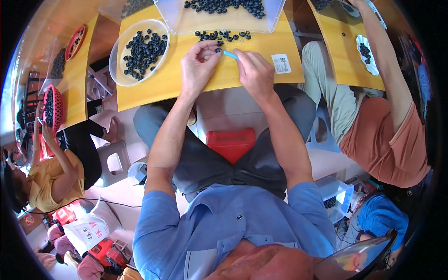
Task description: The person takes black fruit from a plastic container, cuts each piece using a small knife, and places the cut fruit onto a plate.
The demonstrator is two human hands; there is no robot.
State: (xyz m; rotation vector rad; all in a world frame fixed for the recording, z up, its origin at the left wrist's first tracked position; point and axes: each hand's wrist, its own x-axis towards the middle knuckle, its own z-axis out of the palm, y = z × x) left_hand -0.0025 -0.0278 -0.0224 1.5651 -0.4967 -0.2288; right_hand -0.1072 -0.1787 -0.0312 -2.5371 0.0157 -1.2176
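Note:
Above the yellow tabletop (177, 91), my left hand (195, 70) pinches a small round black piece (218, 50) between thumb and fingers. My right hand (256, 73) is closed around a slim light-blue handled tool (229, 54). The tool's tip points at the black piece; whether they touch is too small to tell. Just beyond my fingers lie several loose black pieces (235, 36) with small crumbs. To the left, a round clear tray (113, 65) holds many black pieces. A clear plastic box (224, 28) with more of them stands at the far side.
A white printed card (281, 64) lies right of my right hand. Below the table is a red stool-like object (231, 142) between my legs. Co-workers sit on both sides, the left one at a red basket (55, 109), the right one near a white scalloped dish (367, 55).

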